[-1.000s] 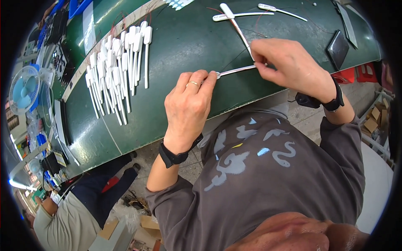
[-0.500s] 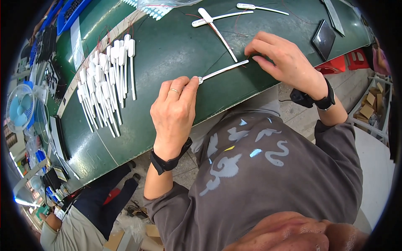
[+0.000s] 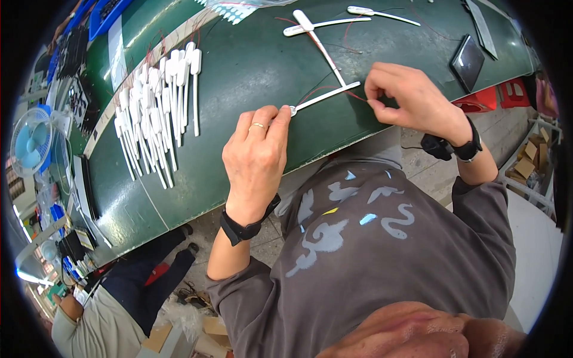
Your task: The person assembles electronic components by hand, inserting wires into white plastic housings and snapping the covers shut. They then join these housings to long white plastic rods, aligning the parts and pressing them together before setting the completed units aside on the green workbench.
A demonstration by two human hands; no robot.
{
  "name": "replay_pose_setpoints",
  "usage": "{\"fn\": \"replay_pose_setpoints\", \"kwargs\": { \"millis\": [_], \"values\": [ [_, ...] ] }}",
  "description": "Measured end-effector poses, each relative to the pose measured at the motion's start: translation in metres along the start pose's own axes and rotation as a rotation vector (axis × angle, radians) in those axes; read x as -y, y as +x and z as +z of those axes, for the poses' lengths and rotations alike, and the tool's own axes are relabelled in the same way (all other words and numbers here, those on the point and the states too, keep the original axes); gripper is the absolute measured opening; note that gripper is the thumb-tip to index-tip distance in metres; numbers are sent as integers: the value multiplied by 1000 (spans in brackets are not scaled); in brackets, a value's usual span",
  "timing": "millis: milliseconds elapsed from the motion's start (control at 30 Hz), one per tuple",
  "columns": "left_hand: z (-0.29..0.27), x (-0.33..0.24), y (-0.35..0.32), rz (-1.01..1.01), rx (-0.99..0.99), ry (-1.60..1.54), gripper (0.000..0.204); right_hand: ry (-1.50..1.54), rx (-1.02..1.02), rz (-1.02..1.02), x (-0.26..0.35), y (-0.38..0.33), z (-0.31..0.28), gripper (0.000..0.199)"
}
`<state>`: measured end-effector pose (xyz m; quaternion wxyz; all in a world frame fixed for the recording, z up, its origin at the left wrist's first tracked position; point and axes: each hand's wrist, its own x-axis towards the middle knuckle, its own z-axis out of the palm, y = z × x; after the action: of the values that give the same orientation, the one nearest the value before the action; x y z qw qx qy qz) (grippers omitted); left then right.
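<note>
My left hand [image 3: 253,158] is closed on the paddle-shaped end of a slim white stick [image 3: 328,96], holding it near the table's front edge. Most of that wide end is hidden under the fingers. From there a thin red wire [image 3: 356,95] runs along the stick to my right hand [image 3: 412,98], whose thumb and forefinger are pinched on it just beyond the narrow tip. Behind lie two more white sticks, crossed; the tip of the upright one [image 3: 327,55] reaches the held stick. A further white stick [image 3: 394,17] rests farther back.
A heap of similar white sticks with red wires [image 3: 156,98] covers the left of the green table [image 3: 239,77]. A dark flat rectangular device [image 3: 468,62] lies at right. A fan [image 3: 31,138] and another person [image 3: 107,316] are at the left.
My right hand has moved slightly right and down and now draws the red wire out past the stick's tip. The left hand keeps its hold; the whole view has shifted a little.
</note>
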<state>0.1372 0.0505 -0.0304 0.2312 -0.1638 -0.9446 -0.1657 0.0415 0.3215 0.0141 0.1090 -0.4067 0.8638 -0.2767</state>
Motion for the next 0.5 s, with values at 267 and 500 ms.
{"fn": "replay_pose_setpoints", "kwargs": {
  "millis": [267, 500],
  "values": [
    [2, -1, -1, 11, 14, 19, 25, -61, -190, -152, 18, 56, -26, 11],
    [-1, -4, -2, 12, 32, 39, 27, -174, -303, -626, 28, 153, -4, 15]
  ]
}}
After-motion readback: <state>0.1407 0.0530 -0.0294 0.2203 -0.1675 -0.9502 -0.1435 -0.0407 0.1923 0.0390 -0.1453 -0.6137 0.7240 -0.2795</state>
